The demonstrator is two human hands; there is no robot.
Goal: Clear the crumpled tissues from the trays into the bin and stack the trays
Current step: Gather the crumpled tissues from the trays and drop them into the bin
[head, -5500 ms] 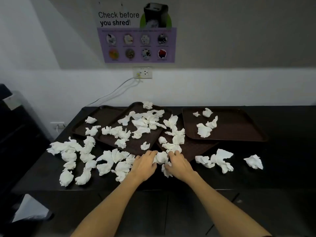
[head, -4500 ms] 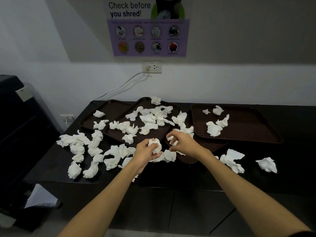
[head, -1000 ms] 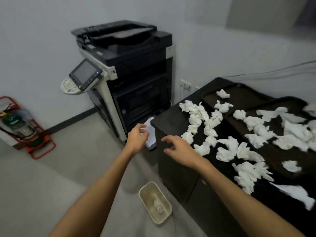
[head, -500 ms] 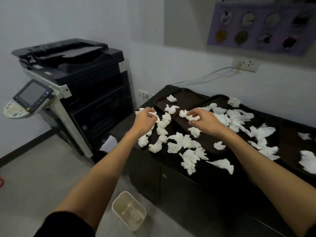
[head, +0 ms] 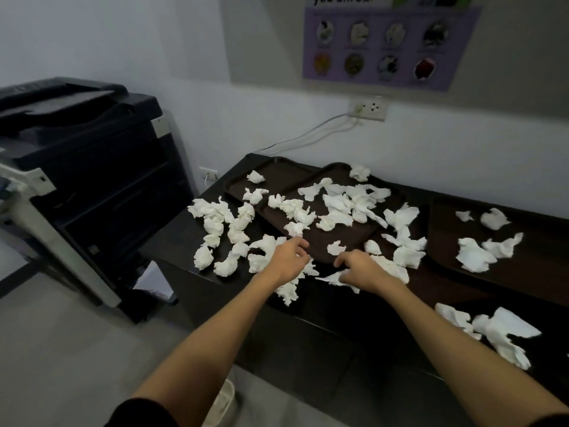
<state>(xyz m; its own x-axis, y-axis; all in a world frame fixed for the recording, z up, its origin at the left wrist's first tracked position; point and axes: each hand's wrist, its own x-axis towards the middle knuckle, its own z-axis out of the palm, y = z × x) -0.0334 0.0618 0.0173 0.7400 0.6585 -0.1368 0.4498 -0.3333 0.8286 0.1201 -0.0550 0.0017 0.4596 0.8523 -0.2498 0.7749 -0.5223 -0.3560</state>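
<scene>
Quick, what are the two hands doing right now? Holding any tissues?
Left hand: open, holding nothing.
Right hand: fingers curled down onto a tissue; grip cannot be told.

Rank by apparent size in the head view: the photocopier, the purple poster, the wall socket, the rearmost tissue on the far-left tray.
1. photocopier, also nearest the camera
2. purple poster, top cut off
3. wall socket
4. rearmost tissue
</scene>
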